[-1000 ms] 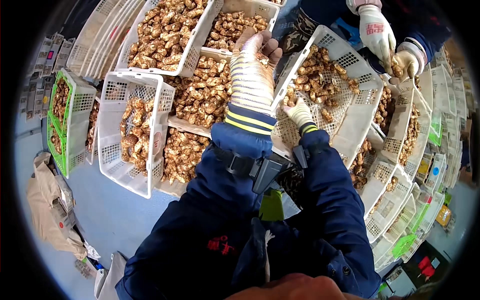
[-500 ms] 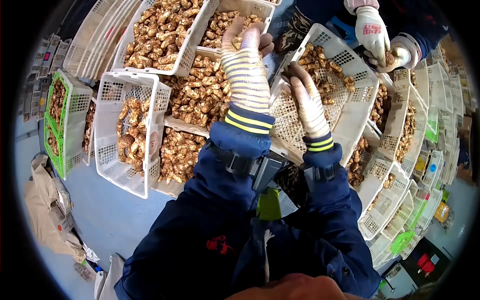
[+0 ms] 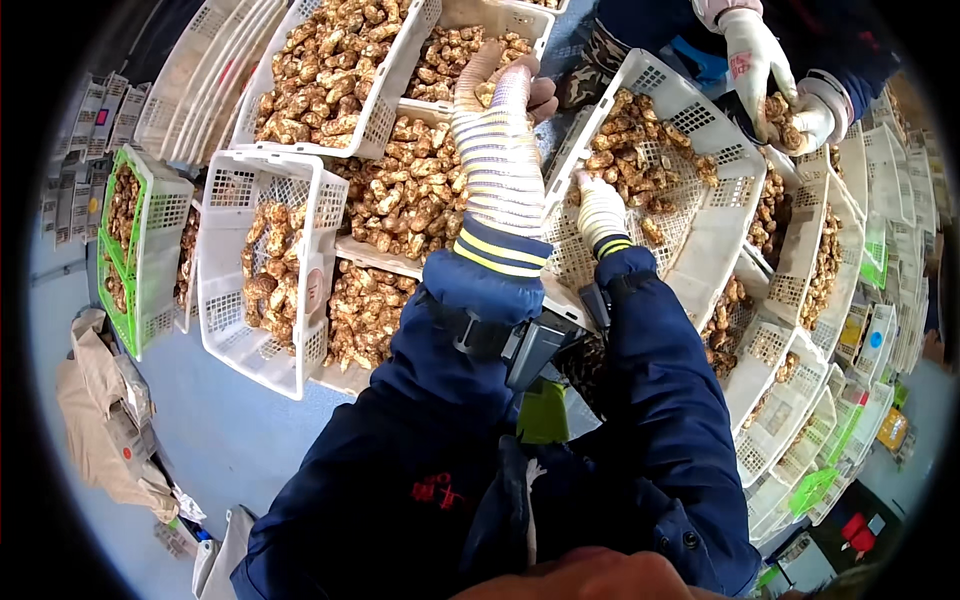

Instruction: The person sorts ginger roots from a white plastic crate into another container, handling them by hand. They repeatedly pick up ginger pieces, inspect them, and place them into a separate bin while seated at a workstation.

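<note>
My left hand [image 3: 503, 95], in a striped white glove, is raised over the crates of mushrooms at the upper middle. Its fingers curl round a pale brown mushroom [image 3: 486, 94]. My right hand [image 3: 602, 207], gloved the same way, reaches down into the tilted white crate [image 3: 712, 240] on the right. A pile of brown-and-white mushrooms [image 3: 628, 150] lies in that crate, just beyond my right fingers. Those fingers point away from me and are mostly hidden, so their grip does not show.
A co-worker's gloved hands [image 3: 757, 70] hold mushrooms at the upper right. White crates of mushrooms stand left of my arms, one crate [image 3: 225, 330] tilted. Nested empty crates [image 3: 185, 105] and a green-edged crate [image 3: 150, 270] lie farther left. More crates [image 3: 800, 390] line the right side.
My right hand has moved from above the crate's near side down toward the mushroom pile, its fingers now mostly hidden. My left hand has barely moved. The co-worker's hands have turned slightly, showing more mushrooms.
</note>
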`<state>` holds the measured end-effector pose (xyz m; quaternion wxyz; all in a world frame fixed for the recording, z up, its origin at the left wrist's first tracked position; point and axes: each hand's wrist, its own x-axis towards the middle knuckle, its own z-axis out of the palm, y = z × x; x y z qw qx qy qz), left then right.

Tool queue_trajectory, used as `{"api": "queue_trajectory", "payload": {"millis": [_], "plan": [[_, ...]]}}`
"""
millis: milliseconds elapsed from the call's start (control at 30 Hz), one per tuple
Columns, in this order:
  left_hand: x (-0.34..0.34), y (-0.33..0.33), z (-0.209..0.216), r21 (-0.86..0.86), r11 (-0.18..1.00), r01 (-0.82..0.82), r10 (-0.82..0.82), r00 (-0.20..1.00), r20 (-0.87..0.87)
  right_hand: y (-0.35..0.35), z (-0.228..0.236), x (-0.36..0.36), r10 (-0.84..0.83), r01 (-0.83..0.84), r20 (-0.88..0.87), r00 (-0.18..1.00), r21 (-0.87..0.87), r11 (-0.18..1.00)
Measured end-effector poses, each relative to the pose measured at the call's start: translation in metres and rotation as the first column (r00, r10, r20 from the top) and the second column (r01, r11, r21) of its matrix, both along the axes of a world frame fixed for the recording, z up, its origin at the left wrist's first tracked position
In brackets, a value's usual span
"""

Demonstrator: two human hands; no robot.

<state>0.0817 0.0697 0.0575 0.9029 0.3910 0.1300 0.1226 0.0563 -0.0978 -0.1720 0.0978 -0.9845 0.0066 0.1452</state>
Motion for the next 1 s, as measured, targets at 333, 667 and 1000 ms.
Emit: {"api": "queue_trajectory", "payload": {"millis": [333,667,1000], "plan": [[-0.001,-0.006,0.001,-0.053,0.999,0.012,-0.012,1.000,0.002,-0.075,0.000,-0.049,-0.480,0.458,-0.540,0.691,0.841,-0.288],[0.001,-0.009,0.000,-0.088,0.995,0.049,-0.048,0.999,0.020,-0.080,-0.011,0.002,-0.545,0.347,-0.173,0.820,0.908,0.233],[-0.003,-0.002,0.003,-0.022,0.999,0.036,-0.036,0.999,-0.006,-0.014,0.012,0.038,0.017,0.008,0.096,0.995,-0.257,0.966]]}}
